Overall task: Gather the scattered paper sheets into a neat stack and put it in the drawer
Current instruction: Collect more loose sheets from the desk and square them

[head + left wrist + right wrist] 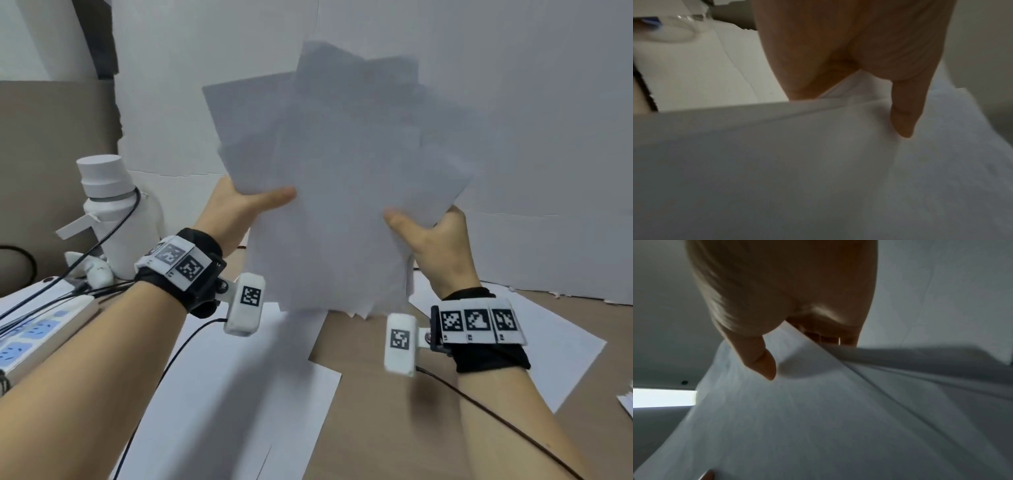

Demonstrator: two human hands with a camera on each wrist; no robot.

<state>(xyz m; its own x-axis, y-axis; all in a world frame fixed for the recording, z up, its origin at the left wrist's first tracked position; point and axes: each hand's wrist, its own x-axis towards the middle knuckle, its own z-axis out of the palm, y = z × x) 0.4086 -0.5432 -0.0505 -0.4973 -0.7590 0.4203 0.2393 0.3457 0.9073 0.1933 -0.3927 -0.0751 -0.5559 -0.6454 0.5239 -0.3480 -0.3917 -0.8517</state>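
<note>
Paper sheets [342,192] were held up in the air above the worktop [383,394], in a loose bunch with corners sticking out at the top. The bunch was gripped on one side by the left hand [239,205] and on the other side by the right hand [435,243]. On each side a thumb was pressed on the front and the fingers were hidden behind the paper, so the sheets were squeezed and kept from slipping. The bunch was probably held upright like this so that its bottom edge could be tapped on the worktop and the sheets made even. More sheets [233,394] were left lying flat on the worktop below, so the gathering was not done yet. A white bottle [113,212] and a power strip [37,335] were seen off to the left. No drawer was seen in any view.
</note>
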